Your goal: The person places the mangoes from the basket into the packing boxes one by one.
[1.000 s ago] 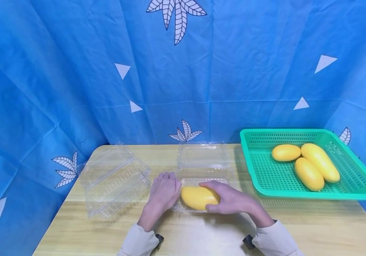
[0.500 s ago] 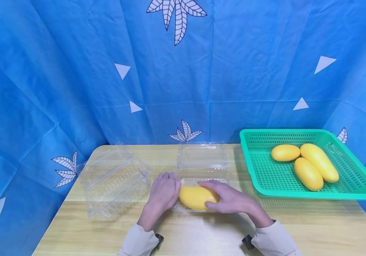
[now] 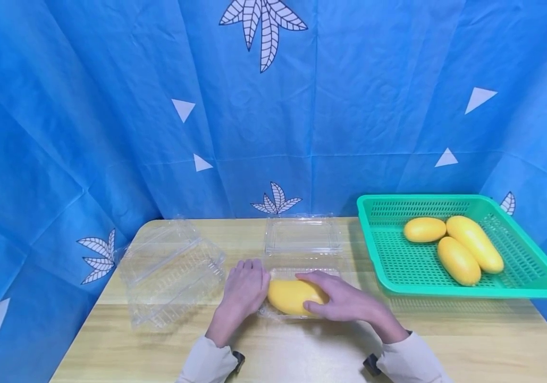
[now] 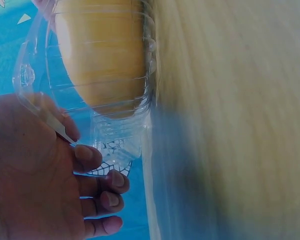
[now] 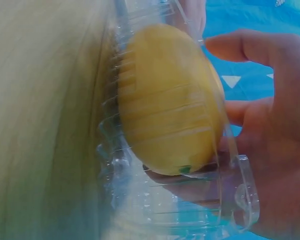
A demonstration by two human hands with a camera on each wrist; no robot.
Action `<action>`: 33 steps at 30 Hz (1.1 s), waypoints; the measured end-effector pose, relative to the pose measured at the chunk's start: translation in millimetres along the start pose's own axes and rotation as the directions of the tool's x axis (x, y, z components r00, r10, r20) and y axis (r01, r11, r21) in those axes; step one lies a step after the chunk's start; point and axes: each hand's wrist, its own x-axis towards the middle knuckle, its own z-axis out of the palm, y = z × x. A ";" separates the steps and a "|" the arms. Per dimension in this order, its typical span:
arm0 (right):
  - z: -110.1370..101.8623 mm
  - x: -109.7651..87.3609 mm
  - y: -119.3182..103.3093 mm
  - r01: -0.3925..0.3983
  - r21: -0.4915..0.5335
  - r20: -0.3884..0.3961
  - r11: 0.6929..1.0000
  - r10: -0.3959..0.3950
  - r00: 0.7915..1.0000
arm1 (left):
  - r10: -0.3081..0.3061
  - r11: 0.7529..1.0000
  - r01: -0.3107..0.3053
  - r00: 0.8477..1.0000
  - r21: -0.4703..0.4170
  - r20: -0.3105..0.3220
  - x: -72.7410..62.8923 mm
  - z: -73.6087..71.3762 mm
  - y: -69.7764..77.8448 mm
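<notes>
A yellow mango (image 3: pixel 290 296) lies in the base of a clear plastic clamshell container (image 3: pixel 302 272), whose lid stands open toward the back. My right hand (image 3: pixel 342 299) holds the mango at its right end, thumb at the front and fingers over the far side. In the right wrist view the mango (image 5: pixel 165 107) shows through the ribbed clear wall, a small green spot at its lower end. At the left end of the container, my left hand (image 3: pixel 246 284) pinches the rim; the left wrist view shows the clear edge between thumb and forefinger of this hand (image 4: pixel 45 165).
On the right stands a green perforated basket (image 3: pixel 373 255) with three more mangoes, one of them a long mango (image 3: pixel 475 243). More clear clamshell containers (image 3: pixel 170 271) lie open at the table's left. A blue curtain (image 3: pixel 273 122) hangs behind the wooden table (image 3: pixel 445 330).
The mango has shifted slightly left inside the container, with my right hand still around it. My left hand keeps its place at the rim. The head view has tilted a little.
</notes>
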 end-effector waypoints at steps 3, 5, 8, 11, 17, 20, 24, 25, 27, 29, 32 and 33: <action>1.5 -0.4 -1.2 -0.005 -0.019 -0.024 1.000 0.004 1.000 | 0.000 1.000 0.000 1.000 -0.006 0.001 -1.2 -0.1 -1.3; 1.0 -0.5 -2.4 0.003 -0.045 -0.040 0.999 -0.004 0.999 | -0.002 1.000 0.002 1.000 -0.007 0.003 -2.0 -0.6 -2.3; -2.9 -1.0 -4.9 0.013 -0.079 -0.063 0.997 -0.018 0.998 | -0.007 1.000 0.007 1.000 -0.003 0.004 -3.0 -1.5 -3.5; -10.0 -2.7 -8.2 0.033 -0.103 -0.095 0.994 -0.043 0.995 | -0.007 1.000 0.007 1.000 0.006 0.003 -2.5 -1.7 -4.1; -25.8 -9.7 -15.5 0.100 -0.167 -0.170 0.981 -0.128 0.977 | -0.003 1.000 0.003 1.000 -0.006 0.011 0.4 -0.2 -2.9; -36.3 -15.1 -22.2 0.114 -0.222 -0.206 0.968 -0.161 0.965 | 0.007 1.000 -0.007 1.000 -0.010 0.008 1.2 0.6 -2.4; -54.1 -20.7 -31.0 0.146 -0.290 -0.248 0.946 -0.222 0.943 | 0.018 1.000 -0.018 1.000 -0.008 -0.003 1.1 0.7 -2.2; -58.7 -21.6 -32.3 0.155 -0.307 -0.254 0.939 -0.238 0.937 | 0.020 1.000 -0.020 1.000 -0.006 -0.006 1.0 0.6 -2.2; -68.3 -23.6 -34.4 0.164 -0.335 -0.262 0.928 -0.259 0.930 | 0.019 1.000 -0.019 1.000 -0.005 -0.012 0.7 0.6 -2.4; -77.9 -25.6 -35.9 0.164 -0.361 -0.264 0.918 -0.269 0.926 | 0.016 1.000 -0.016 1.000 -0.003 -0.014 0.4 0.4 -2.5; -92.7 -28.9 -38.3 0.156 -0.401 -0.262 0.903 -0.276 0.925 | 0.019 1.000 -0.019 1.000 0.003 -0.016 0.0 0.4 -2.9; -97.4 -30.0 -39.1 0.153 -0.418 -0.263 0.895 -0.281 0.923 | 0.020 1.000 -0.020 1.000 0.004 -0.017 -0.2 0.3 -3.0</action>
